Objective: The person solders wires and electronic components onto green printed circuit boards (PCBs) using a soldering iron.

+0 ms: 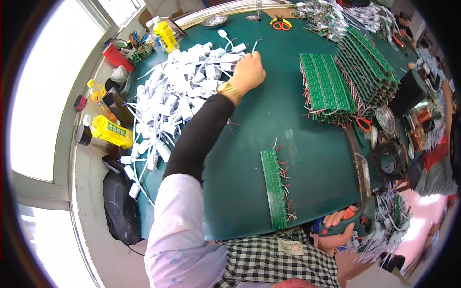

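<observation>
Green circuit strip (274, 188) mid-table, stacked boards (327, 88) right, scissors (281, 23) beyond

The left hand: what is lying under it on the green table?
The left hand rests on a pile of white wired parts on the green table. What its fingers grip is covered.

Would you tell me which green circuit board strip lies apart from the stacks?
The single long green circuit board strip near the table's front edge; the others sit stacked at right.
</observation>
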`<state>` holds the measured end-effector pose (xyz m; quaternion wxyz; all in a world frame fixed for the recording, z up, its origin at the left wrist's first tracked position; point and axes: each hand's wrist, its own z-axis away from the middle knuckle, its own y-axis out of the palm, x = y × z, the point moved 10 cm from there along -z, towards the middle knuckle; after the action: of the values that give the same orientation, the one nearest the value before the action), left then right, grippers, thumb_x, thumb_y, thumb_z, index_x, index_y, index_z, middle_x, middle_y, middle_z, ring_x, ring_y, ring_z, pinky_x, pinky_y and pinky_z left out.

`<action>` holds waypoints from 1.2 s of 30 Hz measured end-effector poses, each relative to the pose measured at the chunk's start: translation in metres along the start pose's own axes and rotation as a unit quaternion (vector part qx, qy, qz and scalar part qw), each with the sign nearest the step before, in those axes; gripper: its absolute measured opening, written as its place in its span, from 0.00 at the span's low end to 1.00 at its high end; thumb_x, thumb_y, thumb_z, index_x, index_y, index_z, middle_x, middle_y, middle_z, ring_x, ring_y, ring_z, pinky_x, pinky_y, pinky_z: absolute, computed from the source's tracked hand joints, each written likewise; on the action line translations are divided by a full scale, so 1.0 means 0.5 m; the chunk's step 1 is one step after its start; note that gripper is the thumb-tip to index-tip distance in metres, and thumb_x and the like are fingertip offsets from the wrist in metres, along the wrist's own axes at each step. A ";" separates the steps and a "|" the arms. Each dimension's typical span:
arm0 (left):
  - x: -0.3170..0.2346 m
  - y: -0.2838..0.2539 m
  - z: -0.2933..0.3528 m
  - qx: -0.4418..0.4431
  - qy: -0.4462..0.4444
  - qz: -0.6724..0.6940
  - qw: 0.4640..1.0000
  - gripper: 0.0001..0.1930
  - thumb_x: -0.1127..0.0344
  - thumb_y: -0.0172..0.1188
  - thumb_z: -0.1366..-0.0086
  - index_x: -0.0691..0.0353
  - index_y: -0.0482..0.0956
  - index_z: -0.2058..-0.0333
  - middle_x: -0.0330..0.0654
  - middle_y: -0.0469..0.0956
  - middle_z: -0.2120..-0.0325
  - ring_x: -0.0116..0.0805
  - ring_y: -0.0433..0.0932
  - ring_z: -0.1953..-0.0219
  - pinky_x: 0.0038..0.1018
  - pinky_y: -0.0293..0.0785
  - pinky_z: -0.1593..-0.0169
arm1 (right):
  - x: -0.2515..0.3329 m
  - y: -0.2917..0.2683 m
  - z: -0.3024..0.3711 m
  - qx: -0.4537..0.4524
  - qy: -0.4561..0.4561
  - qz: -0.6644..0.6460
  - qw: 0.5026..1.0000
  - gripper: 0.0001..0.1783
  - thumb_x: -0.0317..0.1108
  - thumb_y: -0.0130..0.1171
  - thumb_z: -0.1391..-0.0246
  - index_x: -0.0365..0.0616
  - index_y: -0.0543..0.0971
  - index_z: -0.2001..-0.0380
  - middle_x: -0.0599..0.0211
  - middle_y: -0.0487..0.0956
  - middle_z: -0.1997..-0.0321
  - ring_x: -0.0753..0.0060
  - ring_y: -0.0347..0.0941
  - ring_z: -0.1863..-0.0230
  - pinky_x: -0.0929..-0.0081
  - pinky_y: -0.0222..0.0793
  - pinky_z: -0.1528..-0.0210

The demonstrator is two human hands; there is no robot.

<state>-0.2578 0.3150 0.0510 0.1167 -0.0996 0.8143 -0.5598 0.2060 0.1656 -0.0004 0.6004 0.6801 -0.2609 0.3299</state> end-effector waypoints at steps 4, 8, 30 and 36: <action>0.009 0.090 -0.051 -0.013 -0.010 -0.114 0.993 0.08 0.71 0.53 0.42 0.69 0.71 0.65 0.51 0.71 0.64 0.46 0.79 0.65 0.39 0.77 0.62 | -0.049 0.027 -0.014 0.025 0.054 -0.061 0.996 0.27 0.50 0.45 0.39 0.42 0.60 0.46 0.65 0.69 0.76 0.71 0.67 0.79 0.73 0.66 0.73; -0.024 0.030 0.023 0.011 0.070 0.039 0.997 0.09 0.74 0.55 0.49 0.70 0.74 0.68 0.55 0.69 0.62 0.51 0.77 0.65 0.36 0.76 0.58 | -0.055 0.021 -0.003 0.029 0.072 -0.074 0.994 0.27 0.49 0.46 0.39 0.42 0.59 0.45 0.63 0.70 0.76 0.69 0.68 0.78 0.70 0.68 0.72; -0.191 -0.381 0.364 -0.028 0.206 0.052 0.977 0.13 0.71 0.63 0.53 0.58 0.75 0.65 0.42 0.74 0.66 0.41 0.71 0.66 0.34 0.62 0.62 | -0.080 0.034 -0.003 0.108 0.113 0.063 0.986 0.30 0.46 0.53 0.43 0.36 0.60 0.47 0.61 0.70 0.75 0.69 0.69 0.76 0.71 0.69 0.72; -0.197 -0.157 0.414 0.130 0.216 0.105 0.962 0.09 0.70 0.62 0.49 0.57 0.75 0.67 0.38 0.72 0.71 0.38 0.72 0.70 0.33 0.63 0.64 | -0.081 0.030 -0.003 0.108 0.144 0.045 0.983 0.29 0.44 0.53 0.43 0.36 0.60 0.47 0.60 0.70 0.76 0.68 0.69 0.77 0.71 0.69 0.71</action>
<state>-0.0989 0.1324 0.0606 0.0084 0.1258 0.7464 -0.6535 0.1682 0.1633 -0.0216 0.5398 0.6736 -0.1646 0.4772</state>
